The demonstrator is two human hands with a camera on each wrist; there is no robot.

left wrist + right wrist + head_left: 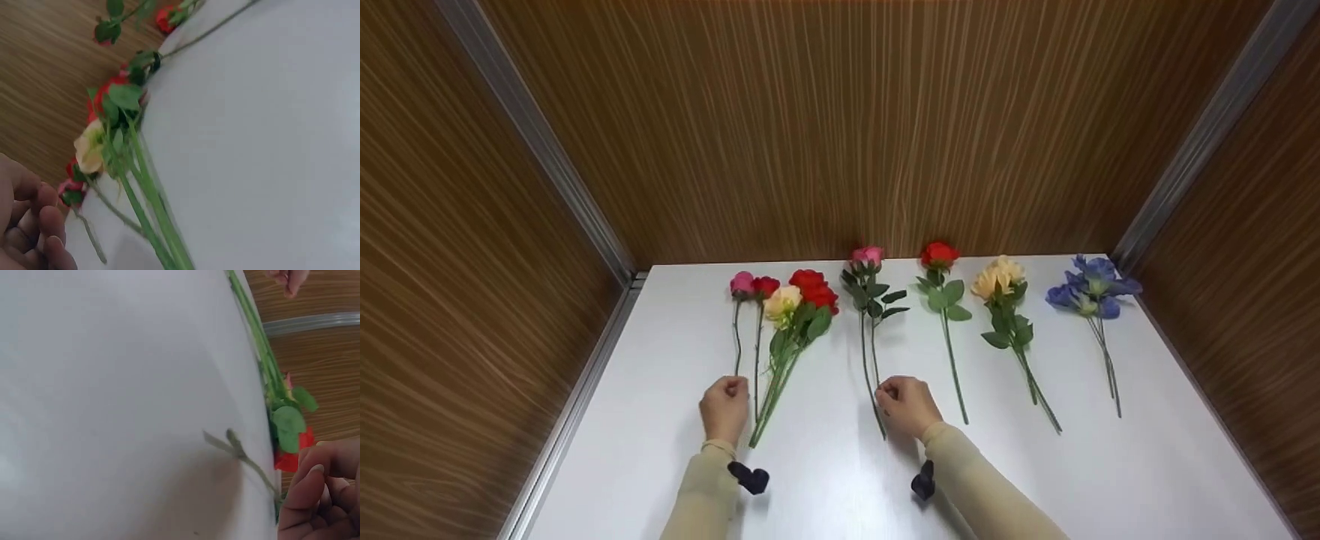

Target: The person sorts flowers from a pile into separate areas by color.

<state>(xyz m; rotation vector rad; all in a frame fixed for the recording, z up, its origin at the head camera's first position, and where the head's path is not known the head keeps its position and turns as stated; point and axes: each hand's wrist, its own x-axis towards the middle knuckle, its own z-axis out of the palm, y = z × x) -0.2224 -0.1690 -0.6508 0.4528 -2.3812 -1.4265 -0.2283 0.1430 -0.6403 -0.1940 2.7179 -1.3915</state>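
My left hand (pixel 725 409), its fingers loosely bent, is beside the lower stem of a pink rose (pixel 742 283). In the left wrist view that stem's end shows apart from the fingers (pixel 52 220), and nothing shows in the grasp. Close to two crossing stems under a pink rose (pixel 867 257) is my right hand (pixel 909 406). The right wrist view shows its thumb and forefinger near each other with no stem visible between them; the stem ends (pixel 241 454) lie away from the hand. Between the hands lie a small red rose (pixel 766 286), a cream flower (pixel 783 303) and red flowers (pixel 814 289).
Farther right on the white table (pixel 825 487) lie a single red rose (pixel 939 256), cream-orange flowers (pixel 1000 277) and blue flowers (pixel 1095 285). Their heads point to the back. Wood-grain panels (pixel 855 127) enclose the table at the back and both sides.
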